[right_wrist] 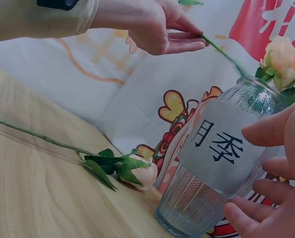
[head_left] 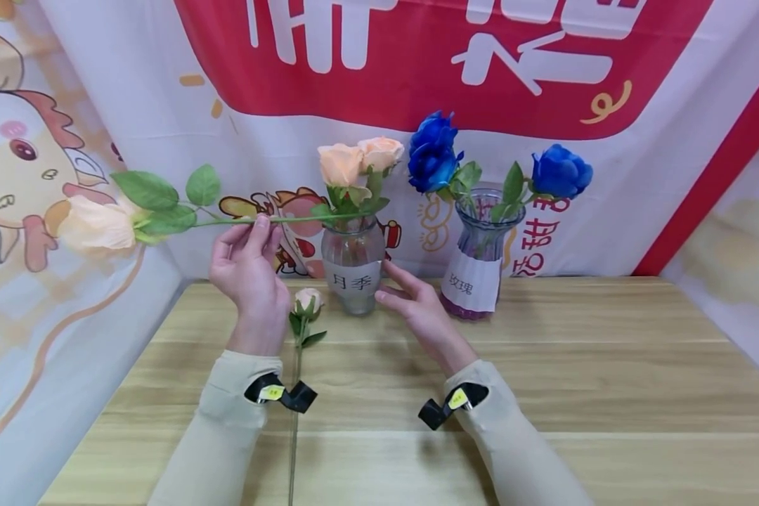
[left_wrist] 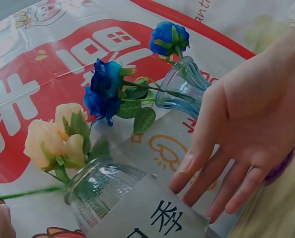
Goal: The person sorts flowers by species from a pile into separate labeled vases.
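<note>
My left hand [head_left: 249, 270] pinches the green stem of a long peach rose [head_left: 101, 225] between thumb and fingertips. The rose lies almost level, its bloom out to the left and its stem end at the mouth of a ribbed clear glass vase [head_left: 348, 249] labelled 月季. Peach roses [head_left: 340, 166] stand in that vase. Beside the vase's right side is my right hand [head_left: 424, 313], fingers extended and spread; in the right wrist view its thumb overlaps the label [right_wrist: 214, 148]. A pale pink rose [head_left: 308, 303] lies on the wooden table between my forearms.
Right of the clear vase stands a fluted bluish glass vase [head_left: 490, 242] with a purple base and a 玫瑰 label. Blue roses [head_left: 433, 154] lean out of it on both sides. A printed cloth [head_left: 240, 161] hangs directly behind the table [head_left: 594, 393].
</note>
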### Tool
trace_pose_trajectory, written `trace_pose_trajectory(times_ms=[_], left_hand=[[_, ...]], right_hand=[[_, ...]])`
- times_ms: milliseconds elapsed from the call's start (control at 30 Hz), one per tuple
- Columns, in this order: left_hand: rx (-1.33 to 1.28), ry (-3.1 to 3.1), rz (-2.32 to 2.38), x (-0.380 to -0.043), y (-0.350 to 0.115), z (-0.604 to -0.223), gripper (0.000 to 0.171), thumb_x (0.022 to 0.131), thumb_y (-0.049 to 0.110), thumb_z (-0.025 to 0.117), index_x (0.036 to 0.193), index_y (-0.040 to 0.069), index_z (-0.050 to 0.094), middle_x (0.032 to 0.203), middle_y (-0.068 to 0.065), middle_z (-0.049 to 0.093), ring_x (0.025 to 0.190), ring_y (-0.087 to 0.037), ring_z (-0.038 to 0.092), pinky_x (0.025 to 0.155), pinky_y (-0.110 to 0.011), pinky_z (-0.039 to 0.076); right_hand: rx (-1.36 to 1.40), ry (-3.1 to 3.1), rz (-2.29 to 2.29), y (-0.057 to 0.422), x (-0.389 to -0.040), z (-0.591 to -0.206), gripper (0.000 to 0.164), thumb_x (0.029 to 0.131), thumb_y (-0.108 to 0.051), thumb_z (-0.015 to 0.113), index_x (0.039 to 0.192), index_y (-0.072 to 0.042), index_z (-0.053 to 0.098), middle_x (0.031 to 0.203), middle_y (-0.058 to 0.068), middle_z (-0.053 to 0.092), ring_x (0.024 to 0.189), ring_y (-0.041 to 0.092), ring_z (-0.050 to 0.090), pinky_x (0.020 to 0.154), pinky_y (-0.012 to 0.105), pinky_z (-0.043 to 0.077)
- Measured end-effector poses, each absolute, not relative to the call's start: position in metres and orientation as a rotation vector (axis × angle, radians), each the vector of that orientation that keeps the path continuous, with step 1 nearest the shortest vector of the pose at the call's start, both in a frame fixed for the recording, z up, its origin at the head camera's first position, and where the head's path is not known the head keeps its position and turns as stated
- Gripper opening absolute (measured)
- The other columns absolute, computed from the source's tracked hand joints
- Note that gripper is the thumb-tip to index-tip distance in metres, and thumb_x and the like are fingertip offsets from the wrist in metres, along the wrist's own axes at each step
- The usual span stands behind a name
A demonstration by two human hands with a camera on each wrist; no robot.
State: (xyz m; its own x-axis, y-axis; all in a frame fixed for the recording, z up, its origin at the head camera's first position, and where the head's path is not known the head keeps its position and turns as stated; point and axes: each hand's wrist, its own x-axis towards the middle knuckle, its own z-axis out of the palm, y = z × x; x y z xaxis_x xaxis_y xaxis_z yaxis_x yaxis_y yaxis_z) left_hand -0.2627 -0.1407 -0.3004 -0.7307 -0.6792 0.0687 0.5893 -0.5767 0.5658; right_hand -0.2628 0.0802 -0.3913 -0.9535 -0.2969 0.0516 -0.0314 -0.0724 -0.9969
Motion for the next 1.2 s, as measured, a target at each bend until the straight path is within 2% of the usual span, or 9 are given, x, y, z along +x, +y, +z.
trace_pose_trajectory(times_ms=[233,500,700,1000,1200], left_hand=[[0.196,-0.763,-2.294,-0.264,-0.146,-0.299,0.028,0.078,-0.008,0.089,0.101,-0.005,0.074,0.102,-0.019,0.076,0.087,-0.027,0.079,0.089,-0.037,0.066],[0.197,-0.768,-2.315,-0.264,-0.151,-0.295,0.028,0.078,-0.013,0.087,0.101,-0.007,0.073,0.105,-0.018,0.075,0.088,-0.025,0.077,0.08,-0.033,0.068],[0.174,-0.821,-2.267,-0.271,-0.149,-0.288,0.02,0.08,-0.013,0.085,0.093,-0.004,0.072,0.099,-0.017,0.075,0.083,-0.024,0.077,0.076,-0.032,0.068],[0.167,-0.937,-2.222,-0.277,-0.141,-0.282,0.019,0.083,-0.007,0.086,0.098,-0.001,0.077,0.099,-0.012,0.075,0.087,-0.023,0.077,0.078,-0.03,0.068],[0.217,-0.985,-2.239,-0.283,-0.133,-0.283,0.016,0.083,-0.007,0.085,0.092,0.001,0.075,0.095,-0.011,0.073,0.078,-0.021,0.076,0.075,-0.031,0.068]], right_hand=[[-0.36,2.012,-2.146,0.082,-0.264,-0.392,0.07,0.102,-0.014,0.068,0.165,-0.016,0.038,0.174,0.001,0.035,0.156,0.033,0.043,0.131,0.05,0.034],[-0.359,2.019,-2.139,0.085,-0.263,-0.394,0.069,0.103,-0.015,0.068,0.165,-0.017,0.039,0.174,0.0,0.035,0.156,0.033,0.044,0.131,0.05,0.034],[-0.384,2.015,-2.143,0.082,-0.265,-0.395,0.068,0.103,-0.014,0.068,0.165,-0.017,0.04,0.174,0.0,0.036,0.155,0.032,0.045,0.131,0.051,0.035],[-0.362,2.023,-2.155,0.081,-0.266,-0.395,0.068,0.102,-0.014,0.068,0.164,-0.017,0.04,0.173,0.0,0.037,0.155,0.032,0.045,0.13,0.05,0.035],[-0.361,2.031,-2.142,0.081,-0.265,-0.395,0.068,0.103,-0.015,0.069,0.165,-0.018,0.04,0.173,0.001,0.036,0.156,0.034,0.042,0.131,0.05,0.035]])
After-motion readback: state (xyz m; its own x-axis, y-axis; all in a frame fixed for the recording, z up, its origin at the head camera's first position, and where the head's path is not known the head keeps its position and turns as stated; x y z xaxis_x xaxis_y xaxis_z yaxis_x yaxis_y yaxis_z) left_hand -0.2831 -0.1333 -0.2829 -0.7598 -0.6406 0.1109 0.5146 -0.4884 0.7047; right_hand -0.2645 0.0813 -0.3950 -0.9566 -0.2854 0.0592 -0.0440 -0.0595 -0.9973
